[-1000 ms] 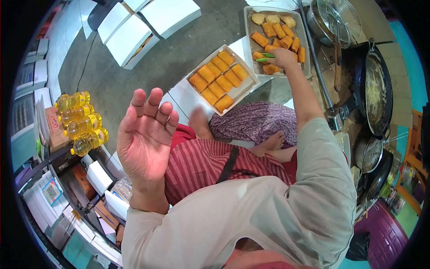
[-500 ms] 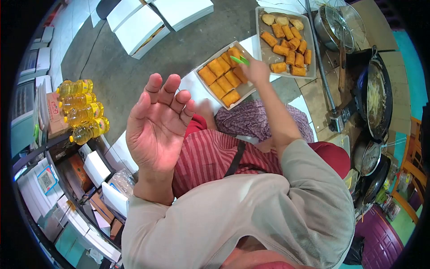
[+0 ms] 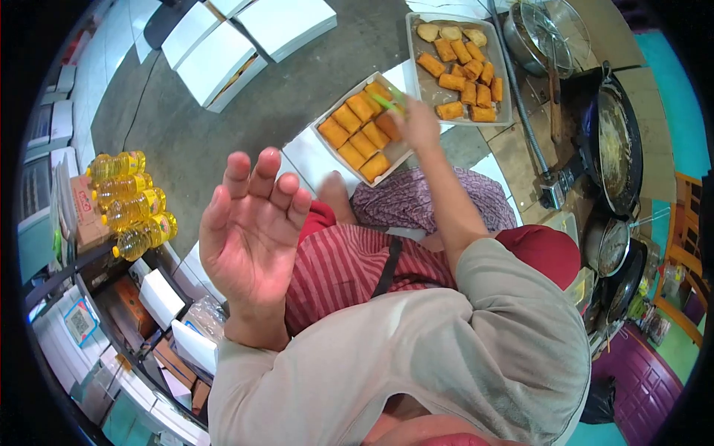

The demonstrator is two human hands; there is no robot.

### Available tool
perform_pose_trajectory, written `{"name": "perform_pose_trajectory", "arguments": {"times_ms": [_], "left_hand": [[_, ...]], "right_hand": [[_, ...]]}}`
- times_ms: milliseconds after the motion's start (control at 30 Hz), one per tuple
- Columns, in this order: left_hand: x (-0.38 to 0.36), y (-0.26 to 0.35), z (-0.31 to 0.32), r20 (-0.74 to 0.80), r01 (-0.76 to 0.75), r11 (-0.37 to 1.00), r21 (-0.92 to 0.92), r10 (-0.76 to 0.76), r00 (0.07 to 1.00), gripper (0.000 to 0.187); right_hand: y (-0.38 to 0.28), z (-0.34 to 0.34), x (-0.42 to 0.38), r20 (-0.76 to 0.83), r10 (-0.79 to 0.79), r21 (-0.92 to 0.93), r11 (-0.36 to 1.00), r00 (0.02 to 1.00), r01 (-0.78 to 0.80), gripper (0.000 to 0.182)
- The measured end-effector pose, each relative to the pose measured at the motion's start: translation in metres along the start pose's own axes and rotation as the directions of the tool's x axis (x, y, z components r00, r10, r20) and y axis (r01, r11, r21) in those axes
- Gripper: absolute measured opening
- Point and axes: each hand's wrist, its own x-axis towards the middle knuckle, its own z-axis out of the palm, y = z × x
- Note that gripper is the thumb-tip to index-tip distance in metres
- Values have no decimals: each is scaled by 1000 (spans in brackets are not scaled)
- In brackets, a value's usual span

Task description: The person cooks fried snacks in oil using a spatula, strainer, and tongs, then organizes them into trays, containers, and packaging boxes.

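Observation:
My left hand [image 3: 253,230] is raised in front of my chest with the palm showing, fingers loosely stretched and nothing in it. Green tongs [image 3: 390,102] are gripped in my right hand [image 3: 419,125], which reaches over the right side of a white box [image 3: 392,169]. Golden fried rolls [image 3: 363,146] lie in rows inside that box, and the tong tips overlap the rolls at its upper right. Beyond my right hand stands a larger tray [image 3: 506,111] holding more fried rolls [image 3: 468,92] and several paler round pieces [image 3: 451,33].
White closed boxes [image 3: 216,63] stand on the floor at the upper left. Oil bottles [image 3: 137,204] are lined up on the left. To the right are a wok with oil [image 3: 616,145], a pot with a strainer [image 3: 532,44] and a metal hose [image 3: 518,97].
The view has shifted slightly, moving the box and tray left in the picture. My right hand stays over the box's right side with the tongs; my left hand remains raised.

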Motion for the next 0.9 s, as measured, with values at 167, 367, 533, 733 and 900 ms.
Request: {"name": "perform_pose_trajectory", "arguments": {"times_ms": [167,367,533,733,900], "left_hand": [[6,-5,1,23,0,1000,-19,0,1000,38],[17,-12,2,-5,21,1000,20,-20,1000,38],[26,-17,4,-27,27,999,42,-26,999,38],[30,-20,5,-19,58,995,82,-57,998,38],[27,-18,6,-8,48,998,44,-48,999,38]], "right_hand": [[74,-50,70,-20,111,-364,925,994,-111,40],[111,-19,130,63,33,-530,848,997,5,31],[108,-30,141,75,98,-471,881,992,-51,29],[141,-33,156,156,157,-195,973,975,-125,37],[115,-68,126,511,183,398,816,840,-420,36]]}}
